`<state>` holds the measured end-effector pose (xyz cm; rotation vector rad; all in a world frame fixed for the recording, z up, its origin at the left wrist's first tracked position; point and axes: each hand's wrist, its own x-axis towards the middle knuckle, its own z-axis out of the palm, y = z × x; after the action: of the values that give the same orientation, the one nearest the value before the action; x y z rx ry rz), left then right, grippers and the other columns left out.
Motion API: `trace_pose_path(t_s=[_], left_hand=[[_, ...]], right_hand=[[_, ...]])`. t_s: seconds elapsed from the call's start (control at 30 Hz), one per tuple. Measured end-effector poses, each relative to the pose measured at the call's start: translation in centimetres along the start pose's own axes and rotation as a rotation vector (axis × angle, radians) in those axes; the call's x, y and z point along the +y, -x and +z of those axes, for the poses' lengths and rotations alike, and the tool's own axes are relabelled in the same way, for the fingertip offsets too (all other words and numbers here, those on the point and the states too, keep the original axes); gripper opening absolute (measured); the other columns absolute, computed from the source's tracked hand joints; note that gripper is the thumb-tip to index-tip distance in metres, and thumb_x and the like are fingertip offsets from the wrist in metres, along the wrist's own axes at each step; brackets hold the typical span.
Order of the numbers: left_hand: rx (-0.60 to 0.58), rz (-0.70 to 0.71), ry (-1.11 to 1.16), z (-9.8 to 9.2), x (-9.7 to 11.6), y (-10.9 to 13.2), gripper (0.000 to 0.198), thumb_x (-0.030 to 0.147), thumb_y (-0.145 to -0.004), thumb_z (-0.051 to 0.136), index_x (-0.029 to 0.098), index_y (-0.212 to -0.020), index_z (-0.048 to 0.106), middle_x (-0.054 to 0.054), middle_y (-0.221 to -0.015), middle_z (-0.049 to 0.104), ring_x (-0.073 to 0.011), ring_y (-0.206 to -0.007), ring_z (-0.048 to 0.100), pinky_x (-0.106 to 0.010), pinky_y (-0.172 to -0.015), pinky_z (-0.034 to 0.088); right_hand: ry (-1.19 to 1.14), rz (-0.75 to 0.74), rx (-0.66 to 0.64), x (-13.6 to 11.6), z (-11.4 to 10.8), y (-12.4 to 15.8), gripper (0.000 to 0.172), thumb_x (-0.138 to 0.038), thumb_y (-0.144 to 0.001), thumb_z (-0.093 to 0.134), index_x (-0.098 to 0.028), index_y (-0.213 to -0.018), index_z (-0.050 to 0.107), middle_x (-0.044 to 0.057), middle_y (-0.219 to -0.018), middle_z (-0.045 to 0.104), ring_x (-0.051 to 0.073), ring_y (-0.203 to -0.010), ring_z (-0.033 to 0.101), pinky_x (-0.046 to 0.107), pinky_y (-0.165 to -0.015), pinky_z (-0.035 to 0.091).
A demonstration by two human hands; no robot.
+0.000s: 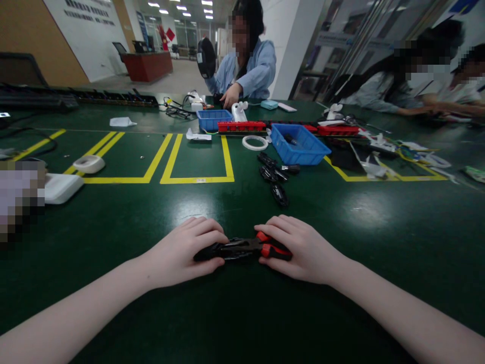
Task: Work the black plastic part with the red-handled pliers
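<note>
My right hand [299, 247] is closed around the red and black handles of a pair of pliers [270, 251], whose dark jaws point left. My left hand [193, 247] grips a long black shiny bundle [208, 252], seemingly wrapped in plastic. The jaws lie against or over the right end of this bundle; whether they pinch it I cannot tell. Both hands rest low over the green table [235, 313], close together. Farther back lie several similar black bundles [279, 194] in a loose pile.
Behind the pile stand a blue bin [299, 146] holding dark items, a white ring [255, 143] and red strips [242, 126]. Another blue bin [214, 120] is farther back. Cables and scraps litter the right. A white box [62, 188] lies left. A person [246, 65] sits opposite; others sit right.
</note>
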<state>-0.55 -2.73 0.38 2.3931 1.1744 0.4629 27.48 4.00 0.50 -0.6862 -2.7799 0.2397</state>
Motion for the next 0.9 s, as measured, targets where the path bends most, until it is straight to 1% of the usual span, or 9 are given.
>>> trace_pose_path(t_s=[0.3, 0.47, 0.73, 0.9], left_hand=[[0.0, -0.01, -0.006, 0.04, -0.03, 0.03, 0.023, 0.026, -0.093, 0.059, 0.023, -0.116, 0.06, -0.005, -0.118, 0.062, -0.0232, -0.108, 0.057, -0.042, -0.093, 0.048], [-0.003, -0.009, -0.008, 0.08, 0.01, 0.06, 0.023, 0.027, -0.094, 0.058, 0.023, -0.116, 0.059, -0.006, -0.118, 0.062, -0.0233, -0.108, 0.057, -0.043, -0.092, 0.047], [-0.017, -0.019, -0.002, 0.1, -0.05, -0.01, 0.024, 0.026, -0.093, 0.06, 0.023, -0.117, 0.059, -0.004, -0.118, 0.061, -0.0224, -0.107, 0.056, -0.042, -0.093, 0.047], [-0.006, -0.002, -0.019, 0.14, -0.14, -0.03, 0.022, 0.026, -0.094, 0.059, 0.023, -0.116, 0.059, -0.005, -0.117, 0.061, -0.0224, -0.107, 0.056, -0.042, -0.092, 0.046]], right_hand=[[0.003, 0.011, -0.024, -0.13, -0.13, -0.01, 0.044, -0.039, -0.086, 0.066, -0.013, -0.121, 0.061, 0.013, -0.106, 0.067, 0.026, -0.092, 0.064, 0.042, -0.078, 0.055], [0.001, 0.01, -0.014, -0.07, -0.04, 0.0, 0.044, -0.039, -0.085, 0.066, -0.013, -0.121, 0.061, 0.013, -0.106, 0.067, 0.026, -0.092, 0.064, 0.041, -0.079, 0.054], [0.009, 0.028, -0.053, -0.13, -0.11, -0.08, 0.044, -0.039, -0.086, 0.066, -0.014, -0.122, 0.061, 0.014, -0.109, 0.066, 0.027, -0.094, 0.063, 0.043, -0.08, 0.053], [0.014, 0.023, -0.057, -0.07, -0.04, -0.07, 0.045, -0.039, -0.086, 0.066, -0.013, -0.122, 0.061, 0.014, -0.109, 0.066, 0.028, -0.095, 0.063, 0.044, -0.08, 0.053]])
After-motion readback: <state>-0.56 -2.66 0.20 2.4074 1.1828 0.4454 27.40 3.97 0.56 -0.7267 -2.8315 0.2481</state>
